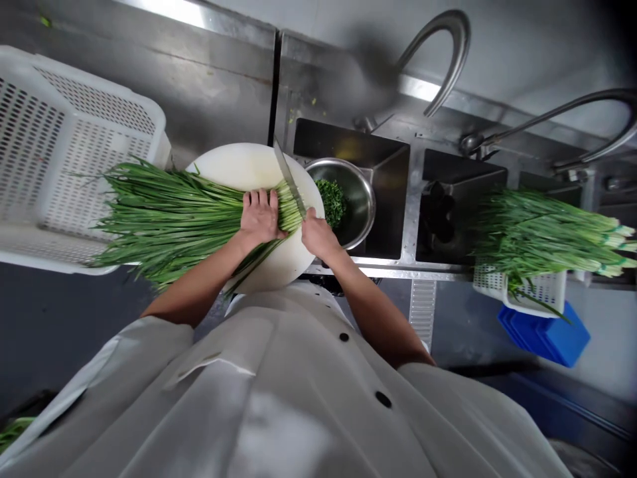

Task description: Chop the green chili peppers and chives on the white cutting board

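Note:
A large bundle of garlic chives (174,216) lies across a round white cutting board (226,162), its leafy ends trailing off to the left. My left hand (261,218) presses over the bundle near its pale stem end and holds it down. In my right hand (318,234) is the handle of a kitchen knife (289,176), with the blade across the cut ends of the stems. Just right of the board, a steel bowl (365,199) holds chopped greens (331,202). The knife's lower edge is hard to make out.
A white perforated basket (114,126) stands at the left. Steel sinks (393,172) with curved faucets (455,50) run to the right. More chives (542,232) rest over a small white basket (540,299) at the far right, above blue containers (567,335).

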The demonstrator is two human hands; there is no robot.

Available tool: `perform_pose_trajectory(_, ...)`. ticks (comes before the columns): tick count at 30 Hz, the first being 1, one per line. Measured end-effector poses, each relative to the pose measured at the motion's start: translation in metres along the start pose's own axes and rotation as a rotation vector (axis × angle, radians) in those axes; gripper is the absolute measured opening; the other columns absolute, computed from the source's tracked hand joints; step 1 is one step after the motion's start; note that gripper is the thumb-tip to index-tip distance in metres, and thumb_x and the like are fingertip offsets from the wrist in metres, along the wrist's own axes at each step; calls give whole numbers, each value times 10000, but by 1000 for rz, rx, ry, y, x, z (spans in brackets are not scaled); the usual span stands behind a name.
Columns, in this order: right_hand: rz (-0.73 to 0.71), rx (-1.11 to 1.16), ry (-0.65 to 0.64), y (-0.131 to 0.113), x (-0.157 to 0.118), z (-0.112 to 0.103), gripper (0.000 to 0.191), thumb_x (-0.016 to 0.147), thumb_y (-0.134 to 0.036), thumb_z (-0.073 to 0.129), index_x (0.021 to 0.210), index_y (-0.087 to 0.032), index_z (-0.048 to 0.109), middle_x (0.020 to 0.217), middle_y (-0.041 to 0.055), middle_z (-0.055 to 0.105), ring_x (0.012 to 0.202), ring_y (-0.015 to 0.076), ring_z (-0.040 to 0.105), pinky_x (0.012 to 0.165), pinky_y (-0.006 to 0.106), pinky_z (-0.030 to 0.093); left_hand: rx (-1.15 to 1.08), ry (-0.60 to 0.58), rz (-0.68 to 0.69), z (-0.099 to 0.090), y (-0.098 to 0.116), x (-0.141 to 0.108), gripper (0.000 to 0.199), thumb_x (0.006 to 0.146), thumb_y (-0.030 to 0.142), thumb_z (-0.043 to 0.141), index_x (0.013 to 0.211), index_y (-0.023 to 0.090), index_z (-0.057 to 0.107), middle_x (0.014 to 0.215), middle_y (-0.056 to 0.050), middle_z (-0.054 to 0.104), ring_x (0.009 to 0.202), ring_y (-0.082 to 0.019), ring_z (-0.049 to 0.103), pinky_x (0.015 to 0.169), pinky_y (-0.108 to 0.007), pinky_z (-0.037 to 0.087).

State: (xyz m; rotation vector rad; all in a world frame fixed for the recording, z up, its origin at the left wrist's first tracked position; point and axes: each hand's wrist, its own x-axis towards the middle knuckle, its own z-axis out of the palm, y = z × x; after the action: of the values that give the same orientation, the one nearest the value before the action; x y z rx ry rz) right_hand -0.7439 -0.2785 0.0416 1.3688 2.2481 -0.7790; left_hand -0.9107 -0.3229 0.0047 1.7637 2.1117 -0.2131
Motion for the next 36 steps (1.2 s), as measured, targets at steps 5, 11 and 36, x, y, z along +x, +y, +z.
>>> perform_pose_trajectory(5, 14, 6, 65, 6, -36, -18, 330, 1087, -277, 327, 1360, -111, 410, 1057, 187, 726, 1011, 318, 716, 834, 361, 510, 31, 43, -13, 1, 1, 0, 1265, 678, 697, 741, 1605, -1, 236, 1563, -316, 390, 1422, -474, 361, 1207, -538, 186)
perform_pose_trajectory(11, 50, -44, -6, 4, -100, -21, 298, 1090, -284, 343, 1327, -128, 434, 973, 147, 710, 962, 310, 726, 784, 353, 499, 19, 15, -32, 6, 0, 4, 1302, 694, 733, 708, 1634, 15, 162, 1569, -301, 384, 1462, -477, 299, 1223, -537, 142)
perform_pose_trajectory(36, 53, -79, -60, -4, -103, -33, 288, 1085, -270, 332, 1311, -130, 445, 948, 133, 707, 914, 290, 721, 758, 327, 463, -36, -2, -21, 8, -2, 7, 1301, 697, 696, 730, 1641, 17, 148, 1579, -274, 366, 1466, -463, 266, 1240, -535, 117)
